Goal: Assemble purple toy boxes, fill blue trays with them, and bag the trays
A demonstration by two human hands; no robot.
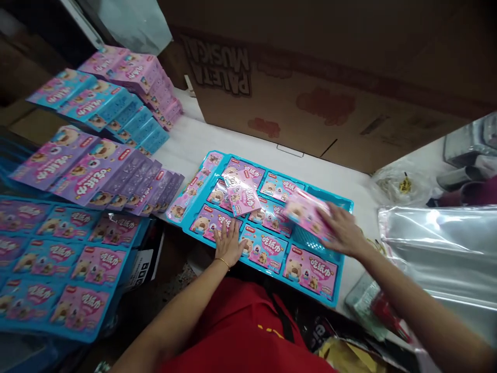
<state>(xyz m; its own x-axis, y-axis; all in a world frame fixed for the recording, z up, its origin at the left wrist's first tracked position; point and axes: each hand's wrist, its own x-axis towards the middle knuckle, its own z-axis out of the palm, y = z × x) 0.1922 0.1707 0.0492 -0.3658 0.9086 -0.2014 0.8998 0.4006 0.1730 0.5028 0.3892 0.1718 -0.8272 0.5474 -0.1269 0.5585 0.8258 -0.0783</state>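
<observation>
A blue compartment tray (341, 199) lies on the white table, with flat printed packets in pink, purple and blue set into it. My right hand (345, 230) grips a pink packet (308, 212), slightly blurred, above the tray's right-hand compartments, some of which show bare blue mesh. Resting with fingers spread, my left hand (229, 243) touches the tray's near left area by a purple packet (207, 223). One loose pink packet (244, 194) lies askew on top of the seated ones. Under my right hand, part of the tray is hidden.
Stacks of purple packets (93, 171), blue packets (93, 101) and pink packets (132, 70) stand to the left. A filled tray (91, 331) sits at lower left. A large cardboard carton (279, 114) borders the table's back. Clear plastic sheets (446, 243) lie at right.
</observation>
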